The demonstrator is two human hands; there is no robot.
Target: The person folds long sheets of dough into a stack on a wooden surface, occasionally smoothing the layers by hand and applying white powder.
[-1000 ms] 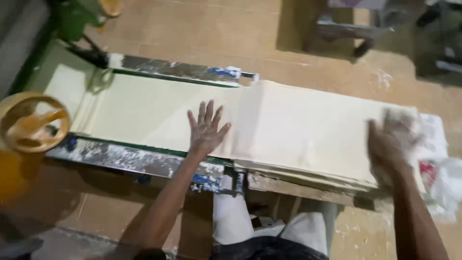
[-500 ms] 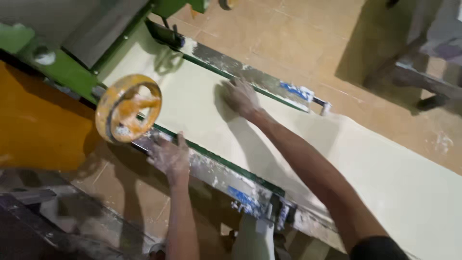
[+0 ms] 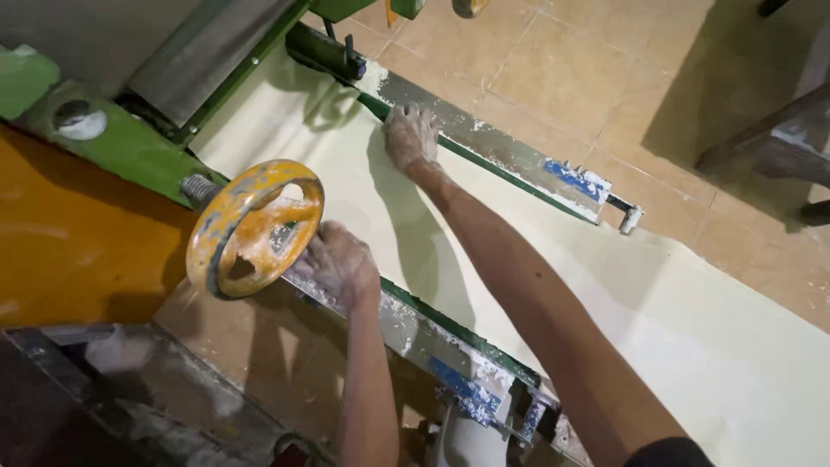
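The left hand (image 3: 339,264) curls around the yellow handwheel's (image 3: 253,227) rim at the conveyor's near edge. The right hand (image 3: 411,134) presses flat, fingers together, on the dough sheet (image 3: 553,285) at its far rail (image 3: 501,156); the sheet's long axis runs from the rollers toward lower right.
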